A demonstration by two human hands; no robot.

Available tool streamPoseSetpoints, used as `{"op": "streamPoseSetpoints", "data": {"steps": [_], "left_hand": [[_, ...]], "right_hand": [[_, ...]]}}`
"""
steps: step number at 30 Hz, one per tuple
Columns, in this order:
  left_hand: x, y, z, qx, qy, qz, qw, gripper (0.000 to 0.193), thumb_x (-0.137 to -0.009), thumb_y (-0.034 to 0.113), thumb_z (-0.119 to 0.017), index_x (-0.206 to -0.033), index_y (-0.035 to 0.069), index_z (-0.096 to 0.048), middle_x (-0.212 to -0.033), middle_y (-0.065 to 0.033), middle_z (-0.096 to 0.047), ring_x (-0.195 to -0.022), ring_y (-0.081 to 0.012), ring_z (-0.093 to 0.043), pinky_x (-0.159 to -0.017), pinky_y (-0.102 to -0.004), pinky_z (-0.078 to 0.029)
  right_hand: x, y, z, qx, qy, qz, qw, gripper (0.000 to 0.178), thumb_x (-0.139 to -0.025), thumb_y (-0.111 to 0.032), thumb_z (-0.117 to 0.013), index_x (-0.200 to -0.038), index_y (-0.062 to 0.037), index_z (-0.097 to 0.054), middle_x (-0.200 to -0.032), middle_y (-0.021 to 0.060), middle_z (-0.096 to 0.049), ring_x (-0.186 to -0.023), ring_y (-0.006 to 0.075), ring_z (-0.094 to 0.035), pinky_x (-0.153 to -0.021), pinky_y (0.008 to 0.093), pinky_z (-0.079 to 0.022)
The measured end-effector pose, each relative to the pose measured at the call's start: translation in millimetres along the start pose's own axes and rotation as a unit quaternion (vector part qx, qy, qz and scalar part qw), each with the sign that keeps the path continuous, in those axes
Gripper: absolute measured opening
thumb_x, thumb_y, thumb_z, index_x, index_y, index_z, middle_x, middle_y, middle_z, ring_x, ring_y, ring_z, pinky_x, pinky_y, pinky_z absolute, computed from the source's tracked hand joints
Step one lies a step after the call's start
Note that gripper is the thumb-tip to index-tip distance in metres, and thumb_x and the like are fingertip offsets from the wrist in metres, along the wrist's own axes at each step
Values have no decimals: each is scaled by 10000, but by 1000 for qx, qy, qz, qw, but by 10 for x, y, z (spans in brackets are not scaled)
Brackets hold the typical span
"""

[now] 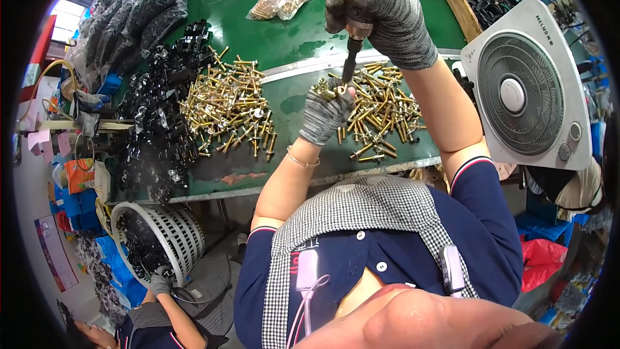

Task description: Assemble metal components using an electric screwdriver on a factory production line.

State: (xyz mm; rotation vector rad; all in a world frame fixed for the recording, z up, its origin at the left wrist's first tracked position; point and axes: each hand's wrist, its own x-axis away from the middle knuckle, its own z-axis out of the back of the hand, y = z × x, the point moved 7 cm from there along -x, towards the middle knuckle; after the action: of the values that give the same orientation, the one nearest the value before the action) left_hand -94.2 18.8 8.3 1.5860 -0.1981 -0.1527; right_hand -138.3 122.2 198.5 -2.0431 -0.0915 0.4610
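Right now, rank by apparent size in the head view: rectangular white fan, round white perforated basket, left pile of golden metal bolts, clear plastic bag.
1. Fan
2. Basket and bolt pile, roughly alike
3. Bag

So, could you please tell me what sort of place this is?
Probably a small factory or assembly workshop: gold-coloured bolts lie heaped on a green worktable, a mass of black parts lies left of them, and the right hand grips what looks like a power driver.

a green table [226, 10] spans the middle, with a bright window [66, 18] and pale wall [33, 197] at left.
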Motion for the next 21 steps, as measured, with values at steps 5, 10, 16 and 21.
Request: {"op": "streamPoseSetpoints", "data": {"steps": [5,10,16,21], "left_hand": [[-4,153,-22,-30,-4,34,999,147,-825,179,-646,-785,43,-605,-540,15,-540,-433,-55,-479,-395,-229,-374],[-7,146,-65,11,5,96,995,180,-819,195,-656,-760,34,-603,-522,8,-537,-424,-68,-478,-398,-243,-385],[-94,-59,-77,-12,-7,52,999,186,-812,194,-669,-740,38,-598,-516,1,-536,-422,-76,-486,-377,-234,-372],[-96,-83,-97,4,-8,96,995,165,-800,169,-677,-746,38,-593,-524,-19,-539,-407,-87,-488,-347,-236,-356]], "right_hand": [[15,-36,-3,21,29,-2,999,265,-746,-203,-715,-803,-9,-543,-584,73,-548,-407,119,-479,-383,220,-347],[23,-52,31,44,45,4,998,272,-741,-218,-720,-798,-14,-549,-592,71,-559,-411,112,-482,-383,219,-348],[-39,99,130,47,-25,70,996,285,-736,-232,-729,-798,-17,-552,-593,60,-561,-411,106,-475,-383,220,-350],[-25,-78,51,85,-19,74,993,293,-733,-239,-735,-800,-20,-552,-592,54,-558,-416,106,-473,-390,219,-360]]}}
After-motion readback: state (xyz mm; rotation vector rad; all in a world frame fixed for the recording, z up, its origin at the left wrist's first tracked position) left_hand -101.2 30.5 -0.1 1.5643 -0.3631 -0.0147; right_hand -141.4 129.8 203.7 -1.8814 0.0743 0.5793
